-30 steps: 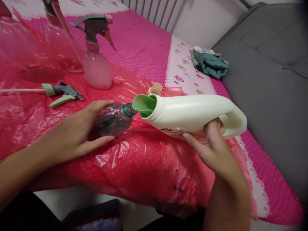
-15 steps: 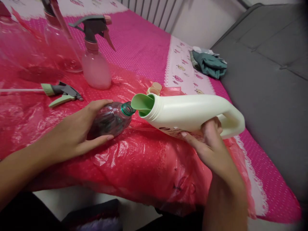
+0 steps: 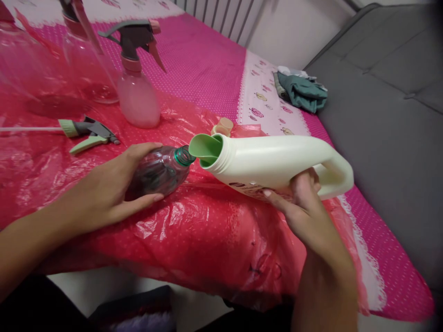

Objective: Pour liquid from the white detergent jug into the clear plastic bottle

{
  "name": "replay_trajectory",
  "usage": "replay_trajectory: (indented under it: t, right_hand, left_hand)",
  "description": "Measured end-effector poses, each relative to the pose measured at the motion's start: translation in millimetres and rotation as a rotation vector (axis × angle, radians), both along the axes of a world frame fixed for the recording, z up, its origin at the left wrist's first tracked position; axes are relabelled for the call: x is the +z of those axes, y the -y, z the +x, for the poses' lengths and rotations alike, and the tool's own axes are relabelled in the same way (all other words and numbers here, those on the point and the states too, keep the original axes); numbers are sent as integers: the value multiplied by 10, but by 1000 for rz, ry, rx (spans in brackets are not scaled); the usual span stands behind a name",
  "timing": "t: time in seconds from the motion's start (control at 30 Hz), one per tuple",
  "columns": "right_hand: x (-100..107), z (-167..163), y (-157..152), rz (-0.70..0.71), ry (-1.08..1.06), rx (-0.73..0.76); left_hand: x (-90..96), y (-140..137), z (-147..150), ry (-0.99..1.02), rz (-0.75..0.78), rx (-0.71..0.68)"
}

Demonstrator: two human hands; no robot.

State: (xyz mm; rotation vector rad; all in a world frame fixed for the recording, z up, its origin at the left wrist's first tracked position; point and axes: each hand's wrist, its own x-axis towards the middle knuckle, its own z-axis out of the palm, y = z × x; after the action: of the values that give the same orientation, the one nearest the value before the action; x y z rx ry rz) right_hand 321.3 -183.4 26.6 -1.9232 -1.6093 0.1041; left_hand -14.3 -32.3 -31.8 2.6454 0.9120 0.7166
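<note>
My left hand [image 3: 133, 180] is wrapped round a clear spray bottle without its top [image 3: 166, 173]; the bottle leans toward the right and its green threaded neck faces the jug. In my right hand [image 3: 304, 207] is a cream-coloured detergent jug [image 3: 273, 157], held tilted almost level. The jug's green pouring spout [image 3: 204, 146] sits right at the bottle's mouth. Whether liquid is flowing I cannot tell. A green and grey trigger sprayer head [image 3: 88, 131] with a long tube lies left of the bottle. Behind the jug's mouth rests a yellowish cap [image 3: 223, 127].
A small spray bottle with pinkish liquid [image 3: 138, 99] stands behind my left hand. Two larger clear spray bottles [image 3: 88, 69] are at the far left. Red plastic sheeting [image 3: 207, 230] covers the pink bedspread [image 3: 194, 60]. Folded green cloth [image 3: 302, 90] lies near the grey padded headboard [image 3: 384, 110].
Almost nothing differs. Both hands, the bottle and the jug keep their places, with only a very slight shift of the jug's handle end to the right.
</note>
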Motion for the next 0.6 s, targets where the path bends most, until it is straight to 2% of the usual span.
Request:
replay_trajectory:
  t: [0.37, 0.6]
  right_hand:
    - [3, 13, 4, -9, 30, 16]
    - [-49, 47, -8, 48, 162, 34]
  left_hand:
    - [25, 10, -4, -33, -10, -3]
    - [17, 13, 4, -23, -37, -3]
